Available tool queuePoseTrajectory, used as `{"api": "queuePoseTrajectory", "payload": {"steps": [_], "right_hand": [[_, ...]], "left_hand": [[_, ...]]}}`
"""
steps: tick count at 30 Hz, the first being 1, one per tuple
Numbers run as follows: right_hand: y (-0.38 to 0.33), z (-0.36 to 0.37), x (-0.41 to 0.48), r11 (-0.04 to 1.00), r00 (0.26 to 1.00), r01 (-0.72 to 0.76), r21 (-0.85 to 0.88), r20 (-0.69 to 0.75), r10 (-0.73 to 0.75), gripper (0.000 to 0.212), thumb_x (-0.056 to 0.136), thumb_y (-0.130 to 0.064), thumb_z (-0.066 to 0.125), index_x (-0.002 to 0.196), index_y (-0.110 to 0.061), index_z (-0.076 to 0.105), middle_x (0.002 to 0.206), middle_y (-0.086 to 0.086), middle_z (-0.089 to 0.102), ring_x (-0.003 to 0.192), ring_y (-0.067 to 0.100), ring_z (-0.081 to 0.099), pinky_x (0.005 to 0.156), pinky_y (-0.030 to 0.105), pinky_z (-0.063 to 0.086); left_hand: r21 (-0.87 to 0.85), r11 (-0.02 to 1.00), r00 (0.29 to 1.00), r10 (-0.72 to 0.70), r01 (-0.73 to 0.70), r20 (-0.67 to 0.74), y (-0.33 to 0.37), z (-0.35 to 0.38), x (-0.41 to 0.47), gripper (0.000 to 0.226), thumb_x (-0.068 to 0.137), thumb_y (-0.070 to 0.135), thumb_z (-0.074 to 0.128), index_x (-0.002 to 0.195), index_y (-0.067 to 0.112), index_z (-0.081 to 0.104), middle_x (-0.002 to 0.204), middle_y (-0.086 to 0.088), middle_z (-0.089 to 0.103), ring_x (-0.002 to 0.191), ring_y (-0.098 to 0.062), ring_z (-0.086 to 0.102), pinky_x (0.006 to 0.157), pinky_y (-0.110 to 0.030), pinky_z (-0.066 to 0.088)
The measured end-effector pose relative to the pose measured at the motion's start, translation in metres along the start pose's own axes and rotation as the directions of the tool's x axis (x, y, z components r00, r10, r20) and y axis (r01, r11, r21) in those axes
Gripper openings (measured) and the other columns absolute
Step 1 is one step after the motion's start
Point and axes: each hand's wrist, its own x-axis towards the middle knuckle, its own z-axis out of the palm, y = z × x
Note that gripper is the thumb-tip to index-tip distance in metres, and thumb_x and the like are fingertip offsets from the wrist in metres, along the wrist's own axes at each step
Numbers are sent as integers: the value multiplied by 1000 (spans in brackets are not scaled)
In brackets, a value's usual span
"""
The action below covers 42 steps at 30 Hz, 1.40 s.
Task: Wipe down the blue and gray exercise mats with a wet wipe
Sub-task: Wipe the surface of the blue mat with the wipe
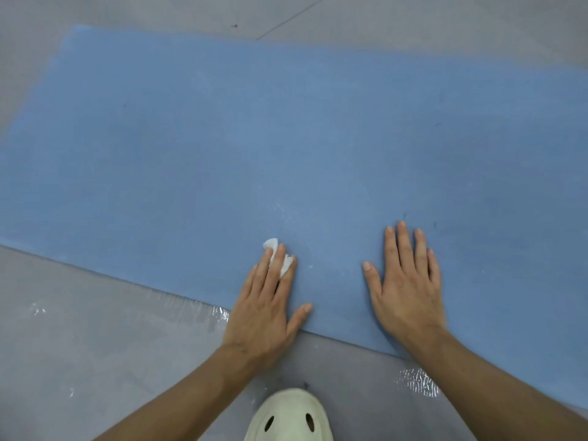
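The blue exercise mat (286, 138) lies flat across most of the view. A gray mat (95, 329) with a shiny wet sheen lies under its near edge. My left hand (267, 310) lies flat near the blue mat's front edge, straight fingers pressing a crumpled white wet wipe (280, 257) onto the mat. The wipe shows between and beyond the fingertips. My right hand (407, 281) rests flat on the blue mat to the right, fingers spread and holding nothing.
A cream perforated clog (289, 415) on my foot stands on the gray mat at the bottom centre. Gray tiled floor (191, 11) runs beyond the blue mat's far edge. Wet streaks glisten on the gray mat near the blue mat's edge.
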Motion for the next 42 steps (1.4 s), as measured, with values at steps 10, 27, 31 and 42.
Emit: {"api": "queuePoseTrajectory", "payload": {"steps": [10, 27, 31, 42], "right_hand": [[1, -4, 2, 999, 996, 7, -53, 87, -2, 78, 102, -59, 15, 166, -16, 3, 174, 2, -6, 160, 27, -8, 129, 46, 4], [28, -16, 1, 991, 984, 131, 40, 117, -135, 77, 104, -62, 20, 166, -17, 9, 173, -2, 0, 160, 17, -7, 127, 34, 4], [55, -30, 0, 969, 955, 195, 151, 196, -222, 76, 102, -55, 43, 165, -20, 18, 173, -6, 1, 159, 11, -3, 129, 36, 12], [94, -59, -26, 918, 926, 250, 309, 201, -320, 58, 98, -39, 65, 152, -27, 48, 159, -17, 38, 147, 5, 36, 116, 15, 21]], "left_hand": [[-143, 887, 898, -438, 439, 42, -103, -45, 130, 76, 106, 57, 29, 165, 13, 12, 174, -9, 0, 160, -27, -1, 129, -44, 3], [-104, 954, 954, 290, -282, 81, 75, -15, 113, 71, 105, 50, 18, 165, 11, 18, 174, -5, -1, 159, -23, -15, 130, -41, 4], [-144, 920, 924, 376, -364, 66, 81, -11, 87, 68, 106, 45, 22, 164, 10, 21, 174, -7, 3, 159, -23, -13, 130, -40, 3], [-691, 702, 976, 218, -172, -21, 120, -22, 62, 54, 103, 1, 48, 152, 23, 50, 160, 11, 42, 146, 3, 34, 120, -15, 25]]}}
